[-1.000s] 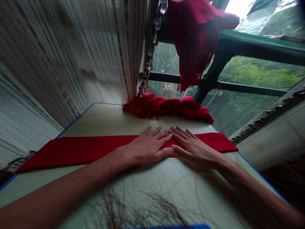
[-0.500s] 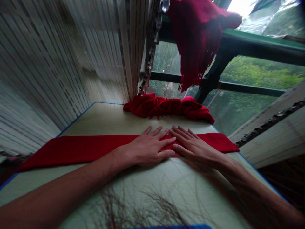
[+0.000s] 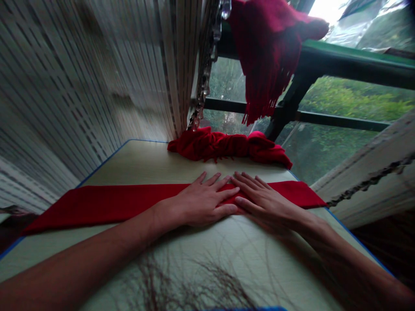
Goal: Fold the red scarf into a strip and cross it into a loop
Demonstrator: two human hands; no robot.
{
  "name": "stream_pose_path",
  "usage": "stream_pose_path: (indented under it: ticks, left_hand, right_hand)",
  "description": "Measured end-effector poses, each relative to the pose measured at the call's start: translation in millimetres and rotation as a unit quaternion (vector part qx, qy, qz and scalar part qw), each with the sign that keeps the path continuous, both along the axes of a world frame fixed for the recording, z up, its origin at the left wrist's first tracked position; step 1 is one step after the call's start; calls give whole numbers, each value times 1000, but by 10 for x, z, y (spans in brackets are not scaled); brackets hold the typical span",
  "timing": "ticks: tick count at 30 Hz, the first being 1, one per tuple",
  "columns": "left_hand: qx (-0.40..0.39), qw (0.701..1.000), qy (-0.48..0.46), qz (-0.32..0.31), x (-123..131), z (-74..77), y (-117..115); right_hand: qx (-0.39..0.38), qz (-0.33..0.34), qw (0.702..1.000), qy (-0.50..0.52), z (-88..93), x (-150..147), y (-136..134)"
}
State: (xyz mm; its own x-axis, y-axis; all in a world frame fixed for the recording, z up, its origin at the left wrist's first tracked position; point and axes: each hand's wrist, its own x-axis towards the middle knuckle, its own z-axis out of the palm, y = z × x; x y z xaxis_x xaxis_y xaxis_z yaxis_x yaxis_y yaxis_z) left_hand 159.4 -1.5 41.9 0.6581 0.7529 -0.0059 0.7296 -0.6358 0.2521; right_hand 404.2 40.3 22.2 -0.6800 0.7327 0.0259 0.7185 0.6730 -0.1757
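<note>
Head | I'm resting left fingers (image 3: 228, 193) and right fingers (image 3: 244, 186) splayed, grasping nothing, on red cloth (image 3: 106, 202) across the counter (image 3: 142, 162) | seemingly pressing it flat | next move's likely calling for lifting

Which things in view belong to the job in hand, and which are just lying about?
In the job:
- left hand
- right hand
- long flat red cloth strip, under both
- pale blue-edged table

Just about:
- crumpled red fringed cloth
- hanging red fringed cloth

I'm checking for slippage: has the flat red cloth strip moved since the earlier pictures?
No, not visibly in any direction: both ends of the flat red cloth strip meet the edges of the pale table where they did before.
</note>
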Motion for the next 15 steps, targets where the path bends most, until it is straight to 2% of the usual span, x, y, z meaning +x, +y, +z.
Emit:
stream_pose_path:
  ticks: [15]
  left_hand:
    - [-6,1000,6,2,13,40,-9]
  right_hand:
    - [14,3,1000,7,-21,13,11]
